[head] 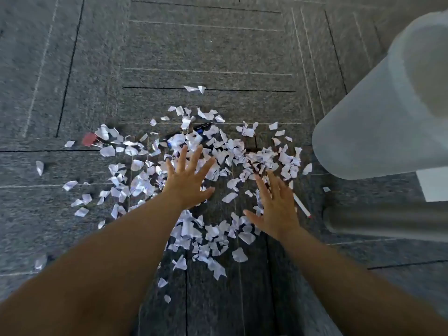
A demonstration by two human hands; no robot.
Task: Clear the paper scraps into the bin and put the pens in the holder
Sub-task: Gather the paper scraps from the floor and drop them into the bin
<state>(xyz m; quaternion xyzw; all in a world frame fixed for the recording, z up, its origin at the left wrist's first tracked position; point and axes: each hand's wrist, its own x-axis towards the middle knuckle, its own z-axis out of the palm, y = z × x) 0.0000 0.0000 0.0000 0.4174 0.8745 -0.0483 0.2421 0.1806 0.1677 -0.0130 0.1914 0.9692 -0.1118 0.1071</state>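
Our left hand and right hand hover spread and empty; paper scraps and pens cover the carpet, bin nearby, nothing cleared.

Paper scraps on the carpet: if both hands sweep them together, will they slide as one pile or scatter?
The paper scraps are small, thin and curled, so probably very light and prone to flutter. The carpet looks textured, so they may snag rather than slide. The left hand and right hand, fingers spread, would likely let some slip through.
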